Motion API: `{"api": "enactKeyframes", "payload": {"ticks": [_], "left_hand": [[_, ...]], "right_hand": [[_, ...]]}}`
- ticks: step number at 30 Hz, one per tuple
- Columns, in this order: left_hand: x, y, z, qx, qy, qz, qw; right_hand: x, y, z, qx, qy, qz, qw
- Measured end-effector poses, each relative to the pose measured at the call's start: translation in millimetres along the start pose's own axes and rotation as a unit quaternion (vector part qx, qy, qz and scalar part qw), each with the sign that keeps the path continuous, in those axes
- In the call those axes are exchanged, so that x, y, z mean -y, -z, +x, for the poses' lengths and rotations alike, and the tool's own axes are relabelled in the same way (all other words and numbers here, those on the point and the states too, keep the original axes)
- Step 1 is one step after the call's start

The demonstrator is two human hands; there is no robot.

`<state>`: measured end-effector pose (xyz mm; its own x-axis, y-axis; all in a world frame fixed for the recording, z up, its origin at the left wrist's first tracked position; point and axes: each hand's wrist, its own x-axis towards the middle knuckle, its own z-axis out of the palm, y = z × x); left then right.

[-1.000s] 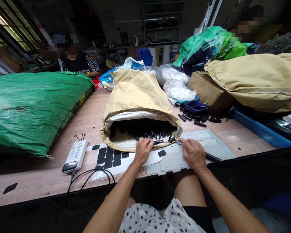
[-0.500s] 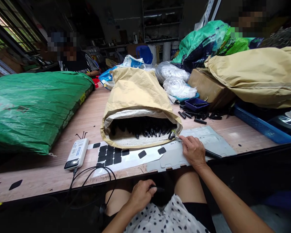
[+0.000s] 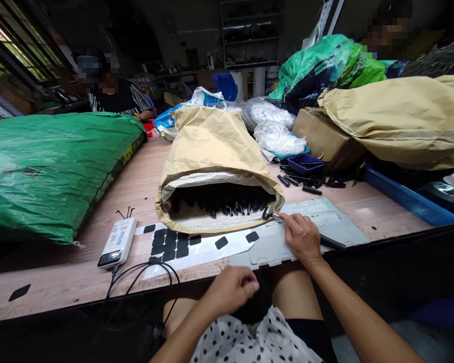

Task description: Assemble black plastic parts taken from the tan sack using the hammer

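My right hand (image 3: 301,236) is wrapped round a hammer (image 3: 333,242) with a black handle. The hammer's metal head rests by the right lip of a beige sack (image 3: 215,141). The sack lies with its mouth towards me, and many thin black pieces (image 3: 232,205) show inside. Over my lap, near the table edge, my left hand (image 3: 232,290) has its fingers curled closed; whatever it holds, if anything, is hidden. A grey sheet (image 3: 265,254) lies under my right hand. Beside it, a white sheet (image 3: 208,254) carries black rounded-square stickers (image 3: 170,242).
On the left are a green sack (image 3: 56,171) and a white power bank (image 3: 118,242) with cables. To the right, loose black parts (image 3: 312,190) lie near a purple tray (image 3: 305,164), a cardboard box (image 3: 325,138) and a blue basket (image 3: 404,196). Two people are beyond the table.
My left hand has moved up and slightly right towards the table edge. The black piece seen at its fingers before no longer shows. My right hand and the hammer have hardly moved.
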<state>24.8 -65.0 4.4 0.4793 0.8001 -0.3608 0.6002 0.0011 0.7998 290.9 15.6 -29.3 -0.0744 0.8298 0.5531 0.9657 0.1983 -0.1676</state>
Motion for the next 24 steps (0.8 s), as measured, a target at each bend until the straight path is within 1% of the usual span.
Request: {"api": "enactKeyframes", "payload": {"ticks": [1, 2, 3, 4, 5, 6, 7, 9, 11, 13, 15, 17, 19, 20, 22, 24], "left_hand": [[-8, 18.2, 5, -0.03, -0.005, -0.035, 0.999], [-13, 37.3, 13, -0.09, 0.005, -0.044, 0.995], [-15, 56.3, 22, -0.175, 0.027, -0.027, 0.984], [-15, 74.4, 32, -0.253, 0.049, 0.007, 0.966], [-12, 90.8, 43, -0.318, 0.08, 0.046, 0.943], [-8, 104.7, 54, -0.36, 0.119, 0.084, 0.921], [-4, 115.7, 63, -0.38, 0.156, 0.113, 0.905], [3, 128.9, 79, -0.389, 0.21, 0.14, 0.886], [6, 132.2, 87, -0.383, 0.238, 0.145, 0.881], [7, 130.1, 87, -0.375, 0.252, 0.151, 0.879], [6, 125.9, 80, -0.365, 0.256, 0.156, 0.882], [6, 120.4, 68, -0.354, 0.244, 0.163, 0.888], [5, 112.6, 56, -0.361, 0.203, 0.168, 0.895], [4, 107.6, 51, -0.367, 0.169, 0.171, 0.898], [0, 95.8, 49, -0.371, 0.081, 0.178, 0.908], [-6, 83.4, 55, -0.346, -0.005, 0.197, 0.917]], "right_hand": [[0, 0, 0, 0.0, 0.0, 0.0, 1.0], [0, 0, 0, 0.0, 0.0, -0.001, 1.0], [0, 0, 0, -0.001, 0.0, -0.002, 1.0], [0, 0, 0, -0.002, 0.001, -0.002, 1.0], [0, 0, 0, -0.002, 0.002, -0.001, 1.0], [0, 0, 0, -0.002, 0.002, -0.001, 1.0], [-1, 0, 0, -0.002, 0.002, -0.001, 1.0], [-1, -1, 0, 0.0, 0.001, 0.0, 1.0], [-2, -1, 0, 0.002, -0.001, -0.002, 1.0], [-2, -1, 0, 0.002, -0.002, -0.003, 1.0], [-2, -1, 0, 0.001, -0.005, -0.005, 1.0], [-1, -1, 0, 0.0, -0.008, -0.005, 1.0], [0, -1, 0, -0.002, -0.008, -0.005, 1.0], [0, -1, 0, -0.002, -0.006, -0.005, 1.0], [1, 0, 0, -0.003, -0.005, -0.005, 1.0], [1, 0, 0, -0.003, -0.007, -0.005, 1.0]]}}
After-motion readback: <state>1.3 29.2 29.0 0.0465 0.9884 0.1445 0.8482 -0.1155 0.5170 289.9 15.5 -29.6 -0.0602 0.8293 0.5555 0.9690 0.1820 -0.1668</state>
